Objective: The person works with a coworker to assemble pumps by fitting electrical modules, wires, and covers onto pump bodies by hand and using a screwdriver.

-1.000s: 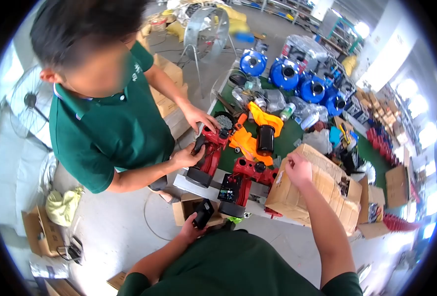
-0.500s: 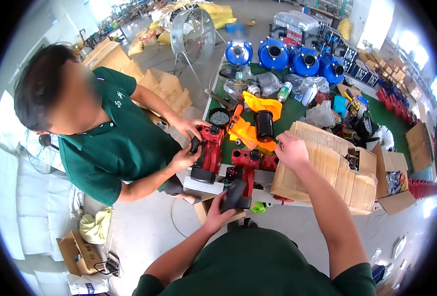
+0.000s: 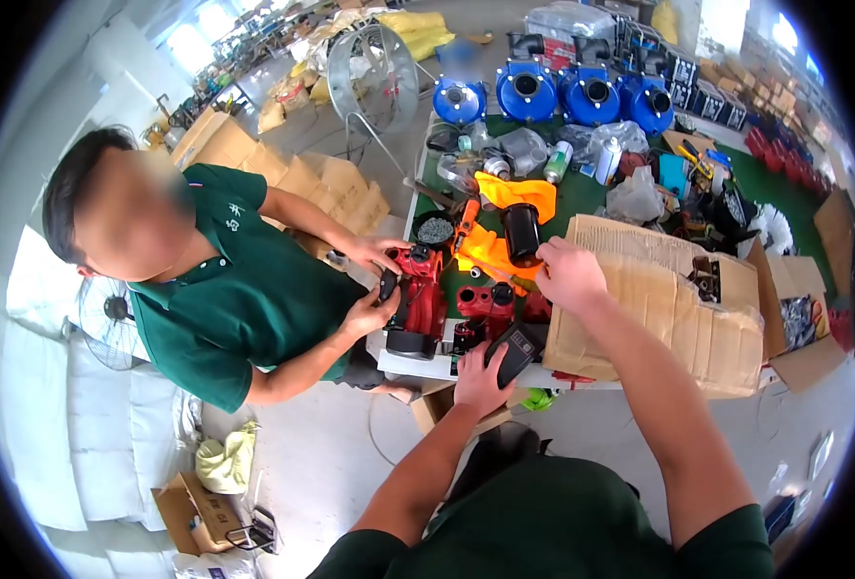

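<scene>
My left hand [image 3: 484,379] grips a black box-shaped part [image 3: 519,354], tilted so that light print shows on one face. It is in front of a red machine body [image 3: 486,301] at the table's near edge. My right hand [image 3: 572,277] has its fingers curled beside the left edge of a cardboard box [image 3: 659,318]; what the fingertips hold, if anything, is hidden. Just beyond them a black cylinder [image 3: 521,234] rests on orange cloth [image 3: 485,249]. To the left, a co-worker's hands [image 3: 374,289] hold a small black part against another red machine body [image 3: 425,309].
Blue round pump-like units [image 3: 527,92] line the table's back edge. A black bowl of small grey pieces [image 3: 435,230] sits near the left edge. Spray cans [image 3: 559,161], plastic bags and hand tools [image 3: 693,154] crowd the middle. A floor fan [image 3: 374,77] stands behind.
My left hand has raised the black part and turned it, so its printed face now shows. My right hand stays by the box edge. The whole view has shifted slightly.
</scene>
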`<act>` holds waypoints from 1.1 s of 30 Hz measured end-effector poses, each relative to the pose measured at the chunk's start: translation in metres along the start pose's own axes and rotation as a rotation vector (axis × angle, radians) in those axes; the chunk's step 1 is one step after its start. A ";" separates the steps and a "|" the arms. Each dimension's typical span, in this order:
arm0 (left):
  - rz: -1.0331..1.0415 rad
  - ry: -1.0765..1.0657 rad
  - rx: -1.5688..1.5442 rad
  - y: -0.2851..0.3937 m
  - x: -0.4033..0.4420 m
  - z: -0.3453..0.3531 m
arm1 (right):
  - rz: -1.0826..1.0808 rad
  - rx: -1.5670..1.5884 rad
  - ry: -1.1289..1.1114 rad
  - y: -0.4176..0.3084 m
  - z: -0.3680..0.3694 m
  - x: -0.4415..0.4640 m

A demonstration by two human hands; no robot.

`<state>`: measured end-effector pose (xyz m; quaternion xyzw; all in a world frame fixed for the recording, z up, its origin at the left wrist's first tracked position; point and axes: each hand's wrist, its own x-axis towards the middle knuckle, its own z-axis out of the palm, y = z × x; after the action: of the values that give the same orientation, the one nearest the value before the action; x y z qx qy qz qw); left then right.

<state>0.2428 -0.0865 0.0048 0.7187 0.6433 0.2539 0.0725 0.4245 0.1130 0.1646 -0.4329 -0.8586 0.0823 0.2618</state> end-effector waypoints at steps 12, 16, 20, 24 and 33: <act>-0.027 0.005 0.060 0.007 0.000 -0.002 | 0.024 0.016 -0.031 -0.004 -0.008 -0.003; -0.041 -0.021 0.059 0.005 -0.001 0.001 | 0.028 0.006 -0.042 -0.002 -0.006 -0.001; -0.033 -0.008 0.060 0.006 0.000 0.001 | 0.037 0.000 -0.053 -0.002 -0.006 -0.002; -0.018 0.006 0.070 0.005 0.000 0.002 | 0.037 -0.009 -0.063 -0.003 -0.007 -0.002; -0.038 -0.022 0.088 0.006 -0.001 0.001 | 0.008 -0.006 -0.010 0.001 -0.004 0.001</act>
<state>0.2483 -0.0879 0.0064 0.7116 0.6665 0.2158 0.0525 0.4265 0.1137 0.1680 -0.4369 -0.8584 0.0829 0.2557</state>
